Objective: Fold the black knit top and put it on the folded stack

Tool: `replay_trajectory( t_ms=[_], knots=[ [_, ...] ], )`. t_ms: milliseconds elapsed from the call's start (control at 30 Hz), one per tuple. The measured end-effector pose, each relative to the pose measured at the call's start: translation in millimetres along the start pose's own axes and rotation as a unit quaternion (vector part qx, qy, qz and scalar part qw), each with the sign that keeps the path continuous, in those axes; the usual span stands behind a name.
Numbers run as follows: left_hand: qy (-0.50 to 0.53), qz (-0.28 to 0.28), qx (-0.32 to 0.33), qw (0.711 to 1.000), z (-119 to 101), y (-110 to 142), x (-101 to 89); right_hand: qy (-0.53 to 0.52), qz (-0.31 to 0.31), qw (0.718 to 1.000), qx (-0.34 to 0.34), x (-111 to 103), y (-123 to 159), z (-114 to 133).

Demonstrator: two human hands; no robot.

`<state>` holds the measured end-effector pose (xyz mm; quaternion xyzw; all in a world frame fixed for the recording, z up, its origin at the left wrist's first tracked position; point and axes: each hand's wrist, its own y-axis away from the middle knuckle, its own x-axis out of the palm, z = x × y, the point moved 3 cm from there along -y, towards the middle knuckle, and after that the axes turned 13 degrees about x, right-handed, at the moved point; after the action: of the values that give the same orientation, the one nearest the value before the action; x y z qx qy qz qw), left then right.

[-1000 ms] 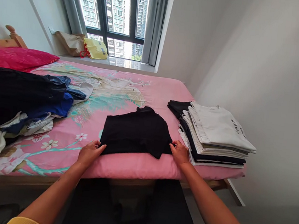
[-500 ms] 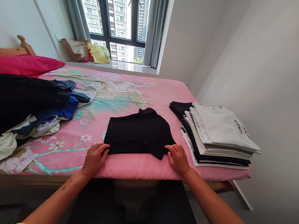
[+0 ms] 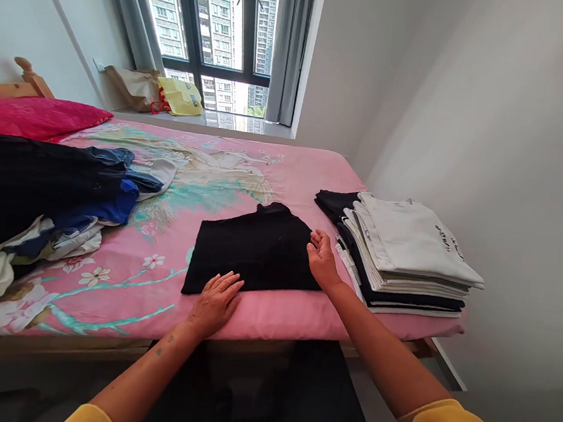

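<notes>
1. Left hand [image 3: 214, 303]: fingers outstretched, laid over the shirt's near edge, gripping nothing.
2. Right hand [image 3: 324, 261]: loosely open at the shirt's right edge, no cloth pinched; whether it touches, I cannot tell.
3. Black shirt [image 3: 252, 248]: plain, dark, folded flat, its straight left edge and raised collar at the far side, lying on the pink bed sheet [image 3: 280, 315].

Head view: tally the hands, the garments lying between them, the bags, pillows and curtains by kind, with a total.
Hands: 2, left hand and right hand
Garments between them: 1, black garment
Bags: 2, brown bag and yellow bag
Pillows: 1, red pillow
Curtains: 2, left curtain and right curtain
Total: 8
</notes>
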<state>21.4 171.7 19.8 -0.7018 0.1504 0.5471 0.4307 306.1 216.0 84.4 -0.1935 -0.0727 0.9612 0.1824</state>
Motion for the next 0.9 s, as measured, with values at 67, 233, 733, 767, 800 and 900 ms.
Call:
replay_trajectory(
  t_ms=[67,233,733,767,800,900],
  knots=[
    [-0.003,0.003,0.012,1.0,-2.9,-3.6,-2.7,0.047,0.005,0.997,-0.058,6.8,11.3,7.4],
    [0.034,0.036,0.091,0.995,-23.3,-41.4,-1.1,0.219,0.153,0.945,-0.188,48.2,68.8,12.1],
    [-0.07,0.085,-0.176,0.978,20.4,-5.1,-9.5,0.468,-0.004,0.884,0.014,-42.4,52.6,-70.0],
    [-0.071,0.077,-0.162,0.981,19.2,-6.2,-12.7,0.468,-0.002,0.884,-0.02,-41.3,56.9,-64.9],
    [-0.07,0.075,-0.141,0.985,17.5,-8.1,-14.5,0.469,0.015,0.881,-0.057,-37.6,61.5,-59.8],
    [-0.066,0.1,-0.121,0.985,17.1,-8.7,-12.7,0.488,0.094,0.864,-0.079,-23.6,72.4,-55.9]
  ],
)
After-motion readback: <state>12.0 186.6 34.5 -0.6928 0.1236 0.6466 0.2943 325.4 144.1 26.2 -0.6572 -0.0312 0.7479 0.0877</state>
